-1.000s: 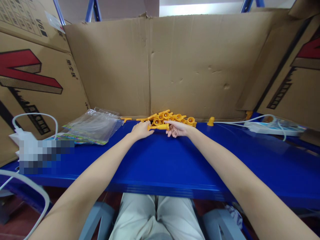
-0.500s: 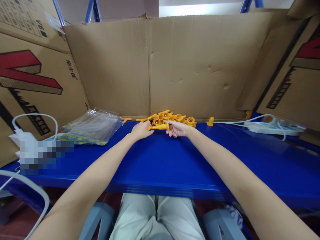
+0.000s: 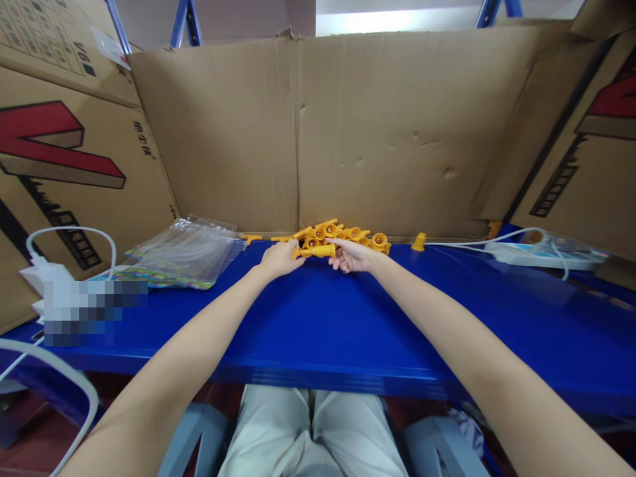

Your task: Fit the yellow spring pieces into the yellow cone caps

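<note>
A yellow plastic piece [image 3: 316,251], a ribbed barrel with a thin stem, is held level between my two hands above the blue table [image 3: 318,318]. My left hand [image 3: 279,258] pinches its left end with closed fingers. My right hand [image 3: 352,255] grips its right end, index finger stretched along the top. Just behind them lies a heap of several similar yellow cup-shaped and T-shaped parts [image 3: 348,234] against the cardboard wall.
Cardboard sheets [image 3: 377,126] wall the table at the back and both sides. Clear plastic bags [image 3: 181,252] lie at the left. One yellow part [image 3: 420,241] sits alone at the right, near a white power strip [image 3: 536,255] with cables. White cables [image 3: 59,232] loop at far left.
None apart from a very slight shift of the camera; both hands hold the yellow piece in the same place.
</note>
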`<state>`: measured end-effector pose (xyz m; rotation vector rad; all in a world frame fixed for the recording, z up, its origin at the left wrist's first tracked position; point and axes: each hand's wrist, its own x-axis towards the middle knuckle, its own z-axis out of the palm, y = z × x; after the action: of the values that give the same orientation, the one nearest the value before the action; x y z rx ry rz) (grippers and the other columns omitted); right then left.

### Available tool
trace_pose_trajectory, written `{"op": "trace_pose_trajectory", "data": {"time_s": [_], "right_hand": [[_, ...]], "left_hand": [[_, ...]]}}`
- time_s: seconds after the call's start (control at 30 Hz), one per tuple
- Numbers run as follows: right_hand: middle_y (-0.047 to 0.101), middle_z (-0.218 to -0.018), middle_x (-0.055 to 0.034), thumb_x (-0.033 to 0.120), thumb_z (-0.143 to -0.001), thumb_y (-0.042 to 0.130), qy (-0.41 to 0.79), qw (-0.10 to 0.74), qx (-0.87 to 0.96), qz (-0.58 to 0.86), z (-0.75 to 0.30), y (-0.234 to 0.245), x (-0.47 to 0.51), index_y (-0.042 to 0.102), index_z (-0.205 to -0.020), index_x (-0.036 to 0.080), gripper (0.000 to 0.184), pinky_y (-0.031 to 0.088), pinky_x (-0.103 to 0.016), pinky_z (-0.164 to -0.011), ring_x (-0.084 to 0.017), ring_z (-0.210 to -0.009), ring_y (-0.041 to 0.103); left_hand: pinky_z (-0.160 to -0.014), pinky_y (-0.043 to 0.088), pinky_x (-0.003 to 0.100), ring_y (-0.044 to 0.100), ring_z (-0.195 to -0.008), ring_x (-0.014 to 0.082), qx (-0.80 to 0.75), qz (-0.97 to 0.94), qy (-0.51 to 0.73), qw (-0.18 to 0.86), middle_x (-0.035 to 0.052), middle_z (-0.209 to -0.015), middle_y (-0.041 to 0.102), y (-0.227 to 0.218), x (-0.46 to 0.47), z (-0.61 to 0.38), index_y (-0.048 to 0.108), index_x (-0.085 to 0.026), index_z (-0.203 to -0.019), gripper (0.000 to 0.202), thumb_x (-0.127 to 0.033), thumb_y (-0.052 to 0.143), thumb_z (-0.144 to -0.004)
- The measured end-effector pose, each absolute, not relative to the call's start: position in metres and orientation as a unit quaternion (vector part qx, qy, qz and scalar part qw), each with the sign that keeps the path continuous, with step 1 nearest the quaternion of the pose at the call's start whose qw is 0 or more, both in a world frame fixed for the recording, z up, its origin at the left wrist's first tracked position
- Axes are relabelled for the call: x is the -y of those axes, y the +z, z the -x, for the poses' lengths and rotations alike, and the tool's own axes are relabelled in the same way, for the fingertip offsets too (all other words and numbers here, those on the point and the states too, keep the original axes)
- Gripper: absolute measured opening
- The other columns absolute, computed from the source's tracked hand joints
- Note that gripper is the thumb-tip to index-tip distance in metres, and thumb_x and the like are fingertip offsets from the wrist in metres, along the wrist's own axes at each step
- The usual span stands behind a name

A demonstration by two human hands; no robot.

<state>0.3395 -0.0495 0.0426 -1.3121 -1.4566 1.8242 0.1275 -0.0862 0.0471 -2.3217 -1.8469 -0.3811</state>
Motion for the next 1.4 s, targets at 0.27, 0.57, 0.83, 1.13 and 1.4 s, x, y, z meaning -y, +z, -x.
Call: {"op": "trace_pose_trajectory", "data": {"time_s": [0.27,0.57,0.83,1.13,1.4], "right_hand": [[0.069,-0.066,-0.0055,0.046,-0.094,0.046,0.653,0.413,0.471,0.426,-0.344,0.084,0.056,0.060,-0.095,0.014,0.035,0.052,-0.016,-0.045,-0.009,-0.047,0.060],[0.066,-0.098,-0.0056,0.037,-0.087,0.054,0.342,0.673,0.502,0.423,-0.364,0.089,0.020,0.051,-0.105,0.023,0.023,0.057,-0.024,-0.069,-0.015,-0.082,0.068],[0.061,-0.118,-0.0128,0.040,-0.088,0.043,0.037,0.564,0.639,0.521,-0.349,0.049,0.022,0.046,-0.123,0.020,0.040,0.047,-0.035,-0.089,-0.023,-0.109,0.059],[0.062,-0.117,-0.0180,0.041,-0.089,0.051,-0.037,0.254,0.760,0.597,-0.344,0.060,0.031,0.056,-0.115,0.017,0.036,0.034,-0.055,-0.100,-0.035,-0.116,0.055],[0.062,-0.121,-0.0155,0.042,-0.078,0.067,0.090,0.241,0.774,0.579,-0.408,0.110,-0.011,0.066,-0.106,0.014,0.039,0.040,-0.044,-0.103,-0.031,-0.115,0.057]], "left_hand": [[-0.086,0.048,0.036,0.062,-0.105,0.0245,0.561,0.773,-0.289,0.059,0.0118,-0.132,0.051,0.056,0.094,-0.126,0.015,-0.028,-0.145,0.077,-0.044,0.056,-0.082],[-0.088,0.048,0.038,0.061,-0.108,0.0249,0.560,0.783,-0.267,0.055,0.0116,-0.130,0.054,0.048,0.088,-0.120,0.030,-0.024,-0.139,0.059,-0.037,0.051,-0.085],[-0.087,0.049,0.039,0.061,-0.107,0.0255,0.556,0.794,-0.241,0.051,0.0109,-0.127,0.057,0.045,0.086,-0.120,0.038,-0.022,-0.133,0.050,-0.036,0.049,-0.086],[-0.088,0.048,0.037,0.059,-0.111,0.0243,0.531,0.814,-0.230,0.047,0.0101,-0.125,0.059,0.043,0.082,-0.119,0.041,-0.021,-0.130,0.048,-0.036,0.049,-0.085],[-0.087,0.050,0.034,0.061,-0.108,0.0233,0.511,0.832,-0.213,0.044,0.0087,-0.121,0.062,0.041,0.080,-0.119,0.050,-0.021,-0.123,0.042,-0.036,0.050,-0.084]]}}
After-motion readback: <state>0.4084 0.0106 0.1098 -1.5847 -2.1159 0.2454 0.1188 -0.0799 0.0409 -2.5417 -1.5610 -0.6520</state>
